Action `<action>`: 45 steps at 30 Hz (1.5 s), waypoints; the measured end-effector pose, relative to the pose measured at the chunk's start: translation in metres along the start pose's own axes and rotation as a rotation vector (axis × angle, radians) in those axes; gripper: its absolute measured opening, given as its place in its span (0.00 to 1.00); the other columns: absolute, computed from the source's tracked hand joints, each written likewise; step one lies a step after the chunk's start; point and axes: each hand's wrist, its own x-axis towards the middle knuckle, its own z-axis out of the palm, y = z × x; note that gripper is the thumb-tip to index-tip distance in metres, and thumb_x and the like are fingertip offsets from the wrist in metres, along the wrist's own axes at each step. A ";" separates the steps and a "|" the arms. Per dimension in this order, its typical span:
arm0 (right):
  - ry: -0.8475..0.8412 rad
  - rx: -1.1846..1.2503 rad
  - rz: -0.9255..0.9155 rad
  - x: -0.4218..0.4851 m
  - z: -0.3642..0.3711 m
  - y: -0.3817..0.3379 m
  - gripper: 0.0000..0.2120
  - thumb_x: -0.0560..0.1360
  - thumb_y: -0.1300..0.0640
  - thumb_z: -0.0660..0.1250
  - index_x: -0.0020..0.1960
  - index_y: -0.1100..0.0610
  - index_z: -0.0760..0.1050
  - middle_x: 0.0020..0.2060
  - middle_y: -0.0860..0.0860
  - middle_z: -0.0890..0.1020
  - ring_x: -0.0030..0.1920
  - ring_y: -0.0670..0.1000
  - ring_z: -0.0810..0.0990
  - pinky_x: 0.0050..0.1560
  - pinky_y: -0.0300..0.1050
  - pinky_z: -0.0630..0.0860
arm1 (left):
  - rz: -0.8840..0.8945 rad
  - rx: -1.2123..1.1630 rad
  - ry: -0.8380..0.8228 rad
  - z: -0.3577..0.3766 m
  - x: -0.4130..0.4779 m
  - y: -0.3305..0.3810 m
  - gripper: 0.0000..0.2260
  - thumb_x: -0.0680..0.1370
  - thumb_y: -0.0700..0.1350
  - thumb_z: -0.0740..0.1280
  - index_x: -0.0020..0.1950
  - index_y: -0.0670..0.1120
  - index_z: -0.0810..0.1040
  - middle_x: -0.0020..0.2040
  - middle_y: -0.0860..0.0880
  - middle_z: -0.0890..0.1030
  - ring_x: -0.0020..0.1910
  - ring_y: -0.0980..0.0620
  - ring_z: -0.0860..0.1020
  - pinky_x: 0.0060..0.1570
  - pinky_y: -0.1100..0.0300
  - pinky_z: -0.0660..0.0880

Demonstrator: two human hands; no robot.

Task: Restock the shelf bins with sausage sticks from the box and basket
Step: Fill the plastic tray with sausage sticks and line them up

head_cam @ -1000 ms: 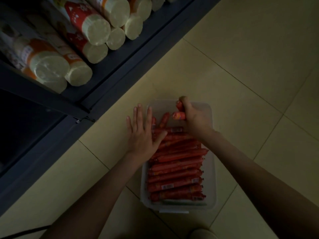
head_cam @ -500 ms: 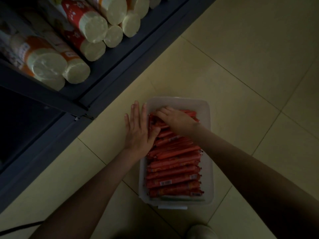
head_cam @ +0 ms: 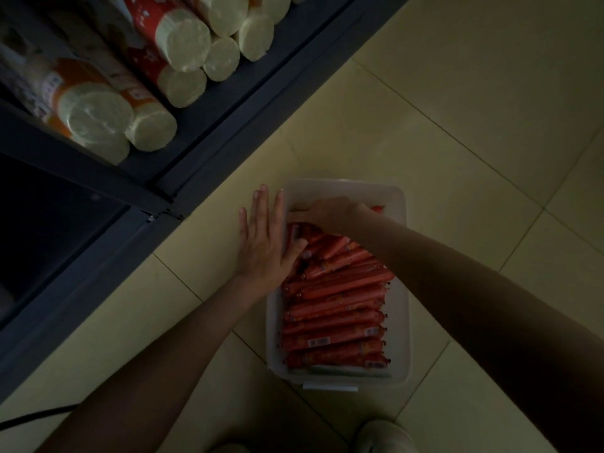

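A clear plastic bin [head_cam: 400, 289] stands on the floor tiles, packed with red sausage sticks [head_cam: 333, 308] lying crosswise in rows. My left hand [head_cam: 266, 246] lies flat against the bin's left side, fingers spread, with the thumb touching the sticks. My right hand [head_cam: 330, 214] rests palm down on the sticks at the bin's far end, fingers reaching toward the far left corner. I see no stick gripped in it. A few sticks under it lie askew.
A dark metal shelf unit [head_cam: 202, 148] runs diagonally along the left. Its lower shelf holds wrapped white rolls with red and orange labels [head_cam: 183, 40]. A black cable [head_cam: 36, 416] lies on the floor at the lower left. A shoe tip [head_cam: 382, 436] shows at the bottom.
My right hand held sticks up above the bin's far end a second ago. It has since come down onto the rows and slid toward the far left corner. My left hand stayed put.
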 end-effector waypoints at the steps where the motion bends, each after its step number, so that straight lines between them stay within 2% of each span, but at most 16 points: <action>1: 0.044 -0.065 0.035 -0.001 0.003 -0.002 0.22 0.82 0.58 0.50 0.75 0.50 0.57 0.74 0.51 0.62 0.69 0.54 0.66 0.61 0.46 0.65 | -0.003 0.024 -0.008 0.000 0.000 -0.001 0.36 0.77 0.67 0.39 0.77 0.45 0.41 0.77 0.40 0.42 0.76 0.46 0.41 0.72 0.40 0.43; 4: 0.224 -0.241 0.068 0.001 0.011 -0.005 0.19 0.80 0.57 0.50 0.68 0.47 0.70 0.65 0.45 0.74 0.63 0.49 0.73 0.52 0.45 0.73 | -0.008 0.094 -0.013 -0.001 0.000 -0.001 0.36 0.77 0.68 0.39 0.77 0.45 0.41 0.77 0.39 0.44 0.76 0.45 0.42 0.72 0.42 0.42; 8: 0.053 -0.295 0.066 0.010 0.014 0.004 0.22 0.82 0.57 0.51 0.75 0.52 0.55 0.72 0.52 0.64 0.69 0.56 0.66 0.63 0.50 0.66 | -0.032 0.110 -0.031 -0.002 -0.001 0.002 0.37 0.77 0.68 0.38 0.77 0.45 0.40 0.77 0.39 0.43 0.76 0.46 0.40 0.72 0.45 0.38; 11: -0.036 -0.404 -0.025 0.015 0.005 0.007 0.23 0.81 0.56 0.55 0.75 0.52 0.58 0.71 0.56 0.64 0.67 0.58 0.69 0.64 0.50 0.66 | -0.046 0.134 -0.036 -0.002 -0.001 0.004 0.37 0.77 0.68 0.38 0.77 0.45 0.40 0.77 0.39 0.43 0.76 0.46 0.39 0.72 0.45 0.38; 15: -0.070 -0.001 0.159 0.009 0.003 0.006 0.11 0.78 0.53 0.61 0.56 0.57 0.76 0.48 0.55 0.81 0.38 0.49 0.81 0.36 0.42 0.76 | -0.062 0.165 -0.045 -0.003 -0.001 0.006 0.36 0.77 0.68 0.37 0.78 0.46 0.42 0.78 0.40 0.43 0.76 0.45 0.41 0.72 0.45 0.39; 16: -0.108 0.087 0.171 0.008 -0.004 0.004 0.10 0.78 0.53 0.62 0.55 0.57 0.76 0.47 0.55 0.82 0.37 0.50 0.80 0.35 0.42 0.75 | -0.068 0.170 -0.050 -0.003 0.000 0.007 0.36 0.76 0.68 0.37 0.78 0.47 0.41 0.78 0.40 0.43 0.76 0.45 0.40 0.72 0.46 0.38; 19: -0.306 0.056 0.141 -0.004 -0.013 0.009 0.18 0.80 0.56 0.59 0.69 0.56 0.67 0.65 0.55 0.73 0.59 0.55 0.75 0.55 0.42 0.70 | -0.078 0.165 -0.054 -0.004 0.000 0.009 0.36 0.76 0.68 0.36 0.78 0.47 0.42 0.77 0.40 0.42 0.76 0.45 0.40 0.73 0.44 0.39; 22: -0.369 0.209 0.212 -0.013 -0.009 0.014 0.20 0.78 0.53 0.62 0.68 0.43 0.65 0.65 0.49 0.72 0.58 0.54 0.74 0.56 0.48 0.75 | -0.066 0.156 -0.067 -0.002 0.000 0.010 0.36 0.76 0.68 0.37 0.78 0.48 0.42 0.77 0.39 0.42 0.76 0.44 0.40 0.73 0.43 0.41; 24: -0.307 0.280 0.226 -0.026 -0.010 0.015 0.19 0.77 0.51 0.64 0.65 0.40 0.66 0.63 0.47 0.73 0.62 0.54 0.72 0.60 0.53 0.72 | -0.055 0.160 -0.074 -0.002 0.001 0.011 0.35 0.76 0.68 0.37 0.77 0.48 0.41 0.77 0.39 0.43 0.76 0.44 0.41 0.73 0.42 0.42; 27: -0.067 0.218 0.273 -0.052 -0.008 0.015 0.18 0.79 0.51 0.60 0.68 0.47 0.67 0.66 0.48 0.73 0.67 0.52 0.68 0.65 0.50 0.56 | -0.033 0.158 -0.110 -0.005 0.001 0.013 0.35 0.75 0.68 0.35 0.76 0.49 0.38 0.77 0.40 0.40 0.76 0.45 0.39 0.72 0.44 0.38; 32: 0.381 0.489 0.569 -0.108 0.023 0.021 0.20 0.79 0.48 0.59 0.70 0.52 0.67 0.63 0.55 0.73 0.65 0.57 0.67 0.60 0.49 0.59 | 0.029 0.184 -0.075 -0.004 0.002 0.017 0.33 0.78 0.66 0.39 0.77 0.48 0.40 0.77 0.41 0.41 0.76 0.46 0.39 0.71 0.44 0.34; 35: 0.329 0.535 0.586 -0.124 0.036 0.013 0.32 0.75 0.33 0.48 0.74 0.47 0.62 0.65 0.54 0.71 0.67 0.58 0.64 0.67 0.55 0.54 | 0.188 0.266 -0.053 -0.006 0.005 0.034 0.34 0.78 0.64 0.49 0.78 0.47 0.47 0.77 0.40 0.48 0.76 0.43 0.46 0.70 0.42 0.36; 38: 0.299 0.369 0.600 -0.128 0.047 -0.002 0.23 0.80 0.45 0.53 0.74 0.44 0.59 0.71 0.50 0.65 0.70 0.55 0.60 0.68 0.55 0.45 | 0.417 0.265 -0.171 0.000 0.008 0.060 0.36 0.75 0.66 0.52 0.78 0.48 0.51 0.78 0.41 0.50 0.76 0.45 0.47 0.71 0.43 0.36; 40: 0.285 0.273 0.617 -0.127 0.053 -0.011 0.25 0.79 0.51 0.57 0.75 0.44 0.57 0.73 0.48 0.61 0.70 0.55 0.60 0.68 0.56 0.43 | 0.507 0.348 -0.326 0.011 0.005 0.069 0.37 0.74 0.67 0.46 0.78 0.51 0.46 0.78 0.43 0.47 0.77 0.46 0.44 0.72 0.45 0.37; 42: 0.284 0.232 0.647 -0.122 0.054 -0.015 0.29 0.77 0.52 0.61 0.75 0.45 0.56 0.73 0.49 0.62 0.70 0.54 0.61 0.69 0.57 0.43 | 0.454 0.376 -0.429 0.018 0.005 0.069 0.34 0.74 0.67 0.42 0.77 0.55 0.40 0.78 0.46 0.41 0.77 0.47 0.41 0.73 0.47 0.39; 45: 0.300 0.191 0.697 -0.116 0.051 -0.014 0.29 0.77 0.53 0.62 0.75 0.51 0.55 0.69 0.51 0.68 0.68 0.55 0.64 0.70 0.57 0.45 | 0.374 0.307 -0.471 0.009 0.012 0.065 0.25 0.81 0.59 0.46 0.76 0.61 0.41 0.78 0.47 0.43 0.77 0.45 0.44 0.74 0.47 0.45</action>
